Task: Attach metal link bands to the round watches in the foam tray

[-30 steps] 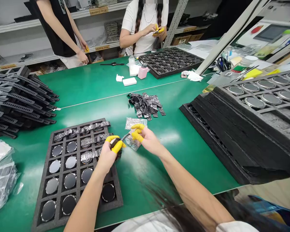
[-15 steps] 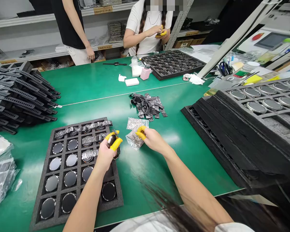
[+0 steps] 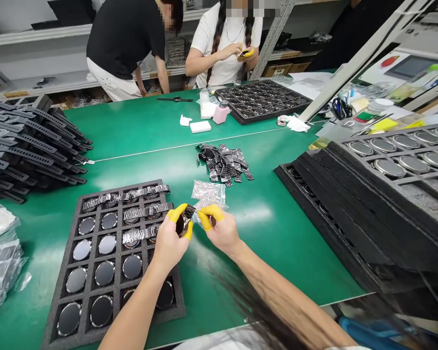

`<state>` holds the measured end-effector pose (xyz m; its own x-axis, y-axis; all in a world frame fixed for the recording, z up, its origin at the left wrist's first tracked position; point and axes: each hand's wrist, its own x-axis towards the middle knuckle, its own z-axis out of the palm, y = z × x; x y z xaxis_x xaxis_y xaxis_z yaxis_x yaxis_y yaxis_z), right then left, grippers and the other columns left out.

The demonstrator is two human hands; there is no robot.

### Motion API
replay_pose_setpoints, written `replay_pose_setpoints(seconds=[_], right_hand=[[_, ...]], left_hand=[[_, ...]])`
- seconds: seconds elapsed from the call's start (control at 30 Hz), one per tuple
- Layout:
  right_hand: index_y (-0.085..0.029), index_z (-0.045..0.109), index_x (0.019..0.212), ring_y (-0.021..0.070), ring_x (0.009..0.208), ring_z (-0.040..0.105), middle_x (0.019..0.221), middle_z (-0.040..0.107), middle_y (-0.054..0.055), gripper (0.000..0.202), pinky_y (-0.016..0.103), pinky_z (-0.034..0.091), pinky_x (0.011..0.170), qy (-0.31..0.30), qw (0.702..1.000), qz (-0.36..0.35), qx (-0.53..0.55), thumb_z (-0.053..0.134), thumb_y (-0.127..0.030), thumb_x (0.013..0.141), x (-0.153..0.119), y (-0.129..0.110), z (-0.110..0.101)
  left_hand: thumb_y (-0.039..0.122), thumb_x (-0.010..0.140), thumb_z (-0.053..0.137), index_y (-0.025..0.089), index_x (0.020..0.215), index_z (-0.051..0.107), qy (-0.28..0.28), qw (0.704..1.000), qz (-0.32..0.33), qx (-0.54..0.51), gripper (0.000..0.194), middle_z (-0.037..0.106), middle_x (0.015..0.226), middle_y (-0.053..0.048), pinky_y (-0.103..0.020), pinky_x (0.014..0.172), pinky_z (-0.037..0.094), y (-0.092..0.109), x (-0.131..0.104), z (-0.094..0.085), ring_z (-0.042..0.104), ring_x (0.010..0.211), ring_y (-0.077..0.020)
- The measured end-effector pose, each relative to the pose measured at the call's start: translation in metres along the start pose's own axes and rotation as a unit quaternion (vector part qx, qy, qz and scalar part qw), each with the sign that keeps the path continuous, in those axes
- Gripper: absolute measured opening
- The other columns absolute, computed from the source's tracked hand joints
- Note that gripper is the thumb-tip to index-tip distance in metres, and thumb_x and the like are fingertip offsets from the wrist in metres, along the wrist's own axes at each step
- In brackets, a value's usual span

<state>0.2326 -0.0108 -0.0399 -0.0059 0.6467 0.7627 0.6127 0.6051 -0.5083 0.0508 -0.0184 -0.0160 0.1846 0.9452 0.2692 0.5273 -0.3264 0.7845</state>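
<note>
My left hand, with yellow finger cots on it, is closed around a dark round watch. A short black band end shows at the watch's upper right. Close beside that end, my right hand is closed in a pinch, also in yellow finger cots. Whatever is between its fingertips is too small to make out. Just behind my hands lie clear bags of small metal pins. To the left, a grey foam tray holds round watches, several with black link bands across them.
Plastic-wrapped black bands lie in a pile beyond the bags. Stacked foam trays are on the right, strapped watches on the left. Across the table are a pink bottle, another watch tray and two people.
My right hand has moved left from the pin bags to the watch. My left hand has turned the watch and shifted slightly right. The person in black has bent down.
</note>
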Motion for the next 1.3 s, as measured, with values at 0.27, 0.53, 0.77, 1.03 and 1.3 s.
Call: replay_pose_setpoints(seconds=[0.27,0.53,0.77,1.03,1.3], right_hand=[[-0.025,0.067,0.089,0.0213,0.067,0.064,0.075,0.069,0.007,0.031,0.036,0.055,0.068,-0.078,0.984,0.157,0.035,0.052,-0.045,0.106,-0.007,0.001,0.001],[-0.025,0.072,0.104,0.0222,0.088,0.063,0.105,0.066,0.008,0.054,0.034,0.055,0.072,-0.096,0.898,0.264,0.339,0.077,-0.074,0.083,0.009,0.013,-0.004],[-0.024,0.068,0.088,0.024,0.099,0.066,0.12,0.068,0.01,0.044,0.043,0.056,0.089,-0.108,0.807,0.324,0.482,0.08,-0.066,0.086,0.008,0.006,-0.001],[-0.02,0.066,0.087,0.0152,0.057,0.057,0.066,0.065,0.0,0.049,0.03,0.048,0.063,-0.165,0.634,0.434,0.618,0.086,-0.064,0.081,-0.003,-0.024,0.013],[-0.016,0.066,0.073,0.0123,0.052,0.051,0.059,0.063,0.0,0.044,0.026,0.037,0.053,-0.236,0.66,0.415,0.581,0.087,-0.054,0.083,-0.005,-0.024,0.015]], left_hand=[[0.022,0.089,0.067,0.02,0.136,0.067,-0.012,0.998,-0.032,-0.051,0.047,0.073,0.125,-0.012,-0.04,0.099,0.058,0.003,0.001,-0.001,0.071,0.111,-0.0252],[0.033,0.074,0.088,0.019,0.12,0.076,-0.17,0.903,-0.2,-0.34,0.049,0.075,0.096,-0.006,-0.021,0.053,0.046,0.024,0.008,-0.015,0.058,0.063,-0.012],[0.056,0.079,0.087,0.016,0.121,0.069,-0.142,0.84,-0.256,-0.458,0.061,0.054,0.064,0.006,-0.019,0.042,0.025,0.016,0.006,-0.015,0.026,0.042,-0.0023],[0.01,0.095,0.054,0.026,0.137,0.07,-0.048,0.995,0.049,-0.079,0.048,0.061,0.148,-0.01,-0.038,0.11,0.055,-0.008,0.012,-0.027,0.064,0.13,-0.023],[-0.005,0.08,0.043,0.027,0.143,0.065,-0.105,0.987,0.117,0.031,0.074,0.067,0.136,-0.008,-0.036,0.109,0.056,-0.013,0.007,-0.023,0.065,0.127,-0.0217]])
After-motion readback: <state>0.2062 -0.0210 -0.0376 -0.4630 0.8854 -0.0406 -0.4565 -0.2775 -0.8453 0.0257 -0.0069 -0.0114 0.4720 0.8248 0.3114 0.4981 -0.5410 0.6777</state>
